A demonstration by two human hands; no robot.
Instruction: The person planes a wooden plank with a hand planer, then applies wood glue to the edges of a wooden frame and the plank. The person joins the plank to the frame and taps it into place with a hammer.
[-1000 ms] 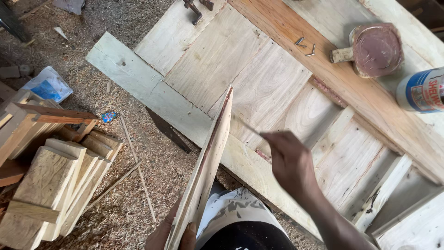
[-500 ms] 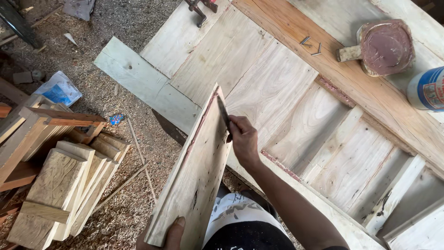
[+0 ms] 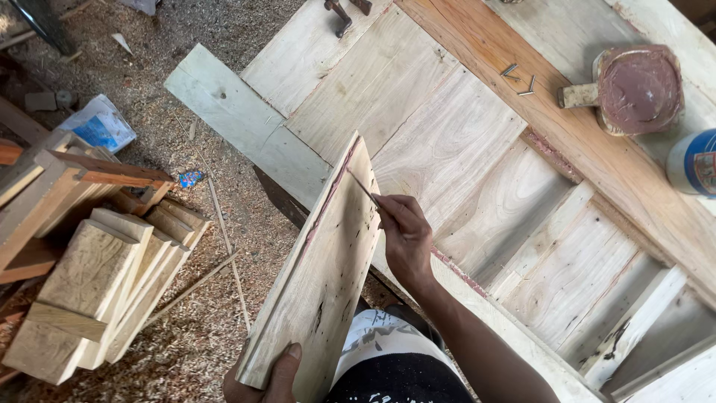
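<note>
A: Biggest thing first?

B: I see the wooden door frame [image 3: 522,224] lying flat, pale raw panels with reddish filler in the seams, sawdust floor [image 3: 209,246] to its left.

A: The held piece?

B: Pale plank [image 3: 321,276], flat and rectangular, tilted up over my lap beside the frame's near edge. Dark specks on its face, reddish smear along the top edge.

A: Hands?

B: My left hand [image 3: 272,377] grips the plank's bottom corner, thumb on the face. My right hand [image 3: 406,239] pinches a thin stick [image 3: 363,186], tip touching the plank's upper edge.

A: Smaller stuff?

B: Stacked offcut blocks [image 3: 97,283] left, round tin of reddish-brown putty [image 3: 641,86], loose nails [image 3: 518,78] beside it.
</note>
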